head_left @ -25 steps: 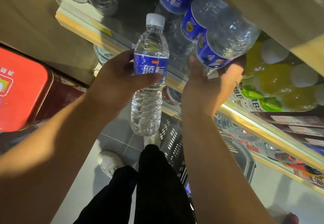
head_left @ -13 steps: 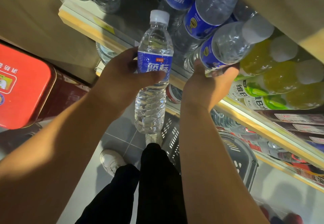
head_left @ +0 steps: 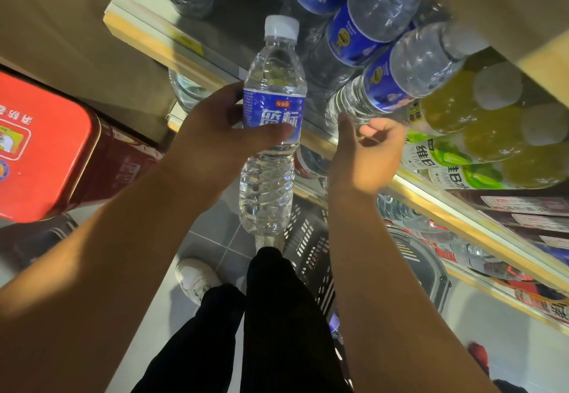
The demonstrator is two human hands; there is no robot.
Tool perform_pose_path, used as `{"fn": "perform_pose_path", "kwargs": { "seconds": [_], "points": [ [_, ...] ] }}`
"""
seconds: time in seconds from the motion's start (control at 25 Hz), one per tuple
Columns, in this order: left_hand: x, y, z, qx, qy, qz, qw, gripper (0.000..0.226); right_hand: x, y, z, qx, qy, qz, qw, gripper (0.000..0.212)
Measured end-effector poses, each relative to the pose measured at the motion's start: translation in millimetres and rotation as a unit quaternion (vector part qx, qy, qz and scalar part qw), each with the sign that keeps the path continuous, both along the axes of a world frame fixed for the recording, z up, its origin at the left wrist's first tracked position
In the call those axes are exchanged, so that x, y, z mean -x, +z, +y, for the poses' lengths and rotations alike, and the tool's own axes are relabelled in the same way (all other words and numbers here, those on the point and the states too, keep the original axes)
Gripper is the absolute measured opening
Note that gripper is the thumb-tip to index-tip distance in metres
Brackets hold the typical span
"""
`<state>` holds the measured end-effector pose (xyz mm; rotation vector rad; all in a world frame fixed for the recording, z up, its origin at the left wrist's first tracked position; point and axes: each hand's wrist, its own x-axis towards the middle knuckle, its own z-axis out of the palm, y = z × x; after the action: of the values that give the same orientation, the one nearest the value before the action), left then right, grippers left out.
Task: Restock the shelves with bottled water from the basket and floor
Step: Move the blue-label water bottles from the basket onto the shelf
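A red box (head_left: 40, 146) with a rounded-corner lid and darker red sides sat at the left of the view, its lid carrying white characters and a printed panel. At the right, yellow-green drink bottles (head_left: 492, 137) with white caps (head_left: 497, 86) and green-and-white labels (head_left: 437, 155) were packed side by side, touching one another; below them were flat packs (head_left: 523, 211) with red and white print. A white shoe (head_left: 195, 278) and black trousers (head_left: 277, 331) occupied the lower centre.
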<state>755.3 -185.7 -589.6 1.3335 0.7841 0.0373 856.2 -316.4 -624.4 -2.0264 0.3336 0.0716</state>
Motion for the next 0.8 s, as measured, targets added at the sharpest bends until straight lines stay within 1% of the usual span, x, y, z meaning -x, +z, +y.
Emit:
{"fn": "perform_pose_path", "kwargs": {
  "seconds": [0.08,0.16,0.24,0.48,0.6,0.72,0.8],
  "points": [
    [2,-2,1,-0.005,-0.001,0.006,1.000,0.053,-7,0,1,0.035,0.013,-0.008,0.999,0.038],
    [4,-4,2,-0.007,-0.002,0.009,1.000,0.049,-12,-1,7,0.056,-0.009,0.000,0.998,0.041],
    [5,-6,1,-0.004,-0.003,0.010,1.000,0.051,-13,-2,9,0.075,-0.029,0.005,0.997,0.041],
    [6,-5,3,-0.011,-0.003,0.005,1.000,0.056,-13,-9,18,0.055,-0.071,-0.008,0.996,0.041],
    [6,-6,4,-0.020,-0.002,0.006,1.000,0.063,-15,-13,20,0.082,-0.069,-0.021,0.994,0.041],
    [9,-7,6,-0.017,0.000,0.004,1.000,0.060,-17,-13,23,0.119,-0.074,-0.005,0.990,0.031],
    [10,-8,7,-0.016,0.002,0.004,1.000,0.059,-18,-13,22,0.126,-0.068,0.002,0.990,0.024]
  ]
}}
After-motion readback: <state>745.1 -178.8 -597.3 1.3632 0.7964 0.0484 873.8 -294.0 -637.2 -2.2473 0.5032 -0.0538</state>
